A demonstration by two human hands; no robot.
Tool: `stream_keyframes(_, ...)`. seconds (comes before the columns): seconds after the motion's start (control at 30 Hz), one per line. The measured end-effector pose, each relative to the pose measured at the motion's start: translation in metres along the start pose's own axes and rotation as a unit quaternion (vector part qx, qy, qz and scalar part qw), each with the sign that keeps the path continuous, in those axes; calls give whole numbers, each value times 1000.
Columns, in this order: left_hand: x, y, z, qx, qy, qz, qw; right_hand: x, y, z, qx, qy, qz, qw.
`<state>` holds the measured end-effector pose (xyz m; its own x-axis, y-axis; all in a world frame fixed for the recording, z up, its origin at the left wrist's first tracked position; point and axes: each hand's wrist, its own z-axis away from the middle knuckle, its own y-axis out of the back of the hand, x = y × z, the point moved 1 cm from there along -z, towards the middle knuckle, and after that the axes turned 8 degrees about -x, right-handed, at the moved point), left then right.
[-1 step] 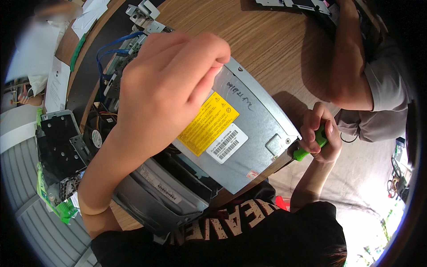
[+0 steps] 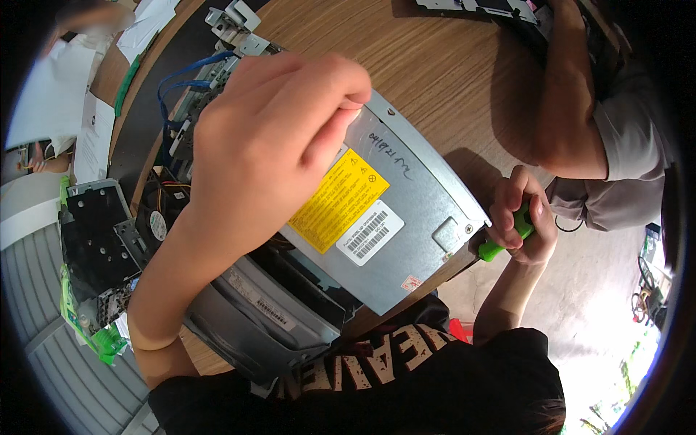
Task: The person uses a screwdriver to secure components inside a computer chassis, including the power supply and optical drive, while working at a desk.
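A silver metal optical drive point(image 2: 413, 210) with yellow and white labels lies tilted in front of me. My left hand point(image 2: 279, 138) is closed over its far left edge, thumb and curled finger pinching there; its other fingertips are hidden. At the drive's right corner, my right hand point(image 2: 525, 217) is wrapped round the green handle of a screwdriver point(image 2: 491, 251). The screwdriver's tip cannot be made out. Beneath the drive and my left forearm sits an opened computer case with a dark grey plastic front point(image 2: 246, 312).
Blue cables point(image 2: 174, 83) and metal parts stick out at the far left of the case, near a fan point(image 2: 156, 225). A black bracketed part point(image 2: 94, 232) is at left. Across the wooden table point(image 2: 362, 36), another person's arm point(image 2: 573, 101) rests beside more hardware point(image 2: 486, 9).
My left hand has shifted very slightly to the left on the drive's edge. At the far upper left, a person with a white sheet has moved a little. My right hand stays put.
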<state>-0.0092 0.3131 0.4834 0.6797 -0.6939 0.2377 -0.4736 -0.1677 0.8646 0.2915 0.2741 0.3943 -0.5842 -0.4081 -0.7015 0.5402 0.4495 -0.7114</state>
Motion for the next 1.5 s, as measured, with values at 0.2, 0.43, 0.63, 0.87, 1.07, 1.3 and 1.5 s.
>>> stream_keyframes(0.2, -1, 0, 9, -18, 90, 66, 994, -8, -2, 4, 8, 21, 42, 999)
stream_keyframes(0.43, -3, -2, 13, -17, 120, 126, 985, -14, -5, 17, -1, 46, 50, 998)
stream_keyframes(0.63, -1, 0, 17, -10, 44, 58, 997, -19, -8, 32, 7, 68, 43, 997)
stream_keyframes(0.87, 9, -2, 29, -23, 100, 85, 991, -51, -37, 41, 16, 193, 42, 980)
stream_keyframes(1.07, 17, -5, 41, -1, 92, 86, 992, -120, -88, 14, -71, 384, 117, 913)
stream_keyframes(1.3, 39, -5, 51, -82, 95, 81, 989, -80, -132, -133, -30, 402, 498, 768)
stream_keyframes(1.5, 47, -9, 57, -52, 70, 23, 996, -21, -216, -193, -302, 283, 432, 802)
